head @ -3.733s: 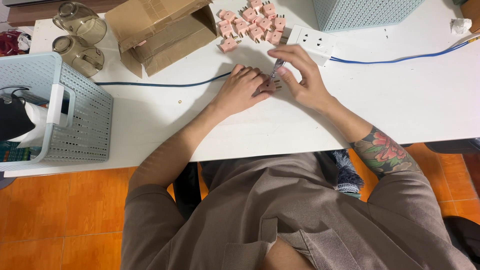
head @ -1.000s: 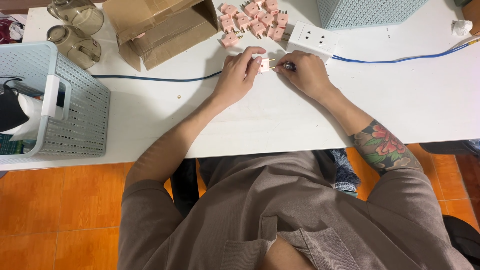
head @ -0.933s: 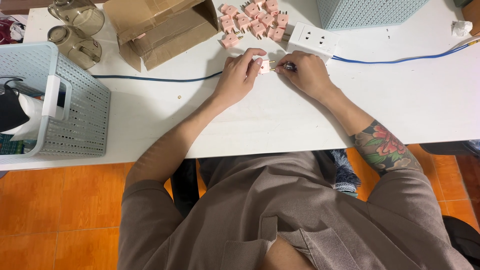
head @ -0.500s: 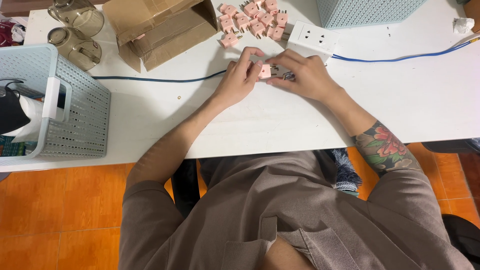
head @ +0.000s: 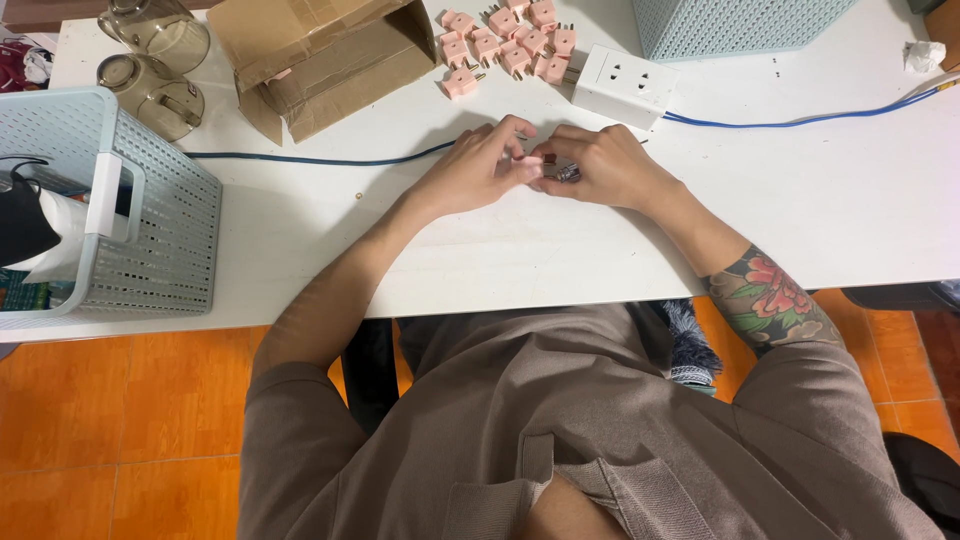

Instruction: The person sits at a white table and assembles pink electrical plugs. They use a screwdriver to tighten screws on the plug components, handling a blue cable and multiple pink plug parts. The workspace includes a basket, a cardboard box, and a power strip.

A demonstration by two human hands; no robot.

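Note:
My left hand (head: 478,168) and my right hand (head: 603,165) meet over the white table (head: 820,210), fingertips touching. The left fingers pinch a small pink plug adapter (head: 522,159), mostly hidden by them. The right fingers are closed around a small dark metal tool (head: 565,174) whose tip points at the adapter. A pile of several more pink plug adapters (head: 505,38) lies just beyond the hands. A white power strip (head: 625,84) sits next to the pile, with its blue cable (head: 800,122) running off to the right.
An open cardboard box (head: 320,50) lies at the back left beside two smoky glass jars (head: 150,55). A pale blue perforated basket (head: 160,210) stands at the left edge, another (head: 730,25) at the back. A second blue cable (head: 320,160) crosses the table. Crumpled tissue (head: 925,55) lies far right.
My hands were slightly apart with the adapter and tool visible between them. They have now closed together and sit a little nearer to me on the table.

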